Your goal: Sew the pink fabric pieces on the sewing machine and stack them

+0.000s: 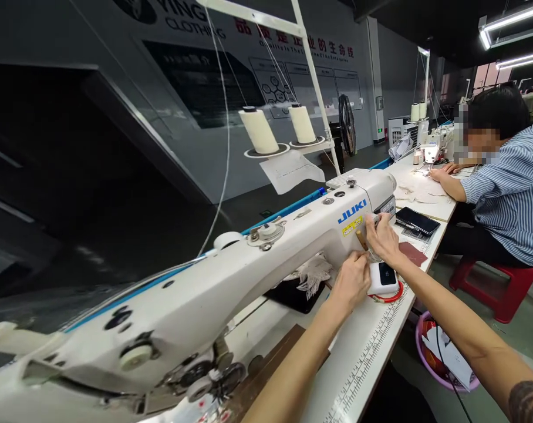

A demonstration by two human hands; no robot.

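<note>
A white JUKI sewing machine [293, 229] runs diagonally across the view. My right hand [382, 239] is at the right end of its body, just below the control panel [386, 207]. Its fingers are closed around something small that I cannot make out. Lower and to the left, my left hand [353, 278] is close against the machine body, its fingertips pinched together; what they grip is hidden. A small tan peg-like piece [360, 238] shows between the hands. Beside my left hand lies a white device with a dark screen [384, 277] and a red cord [394, 295].
A phone [418, 220] lies on the table near a brown patch [411, 254]. Thread cones [260, 130] stand on a rack behind the machine. At right, a person in a striped shirt [508, 182] sews. A pink basin [425, 358] holds scraps on the floor.
</note>
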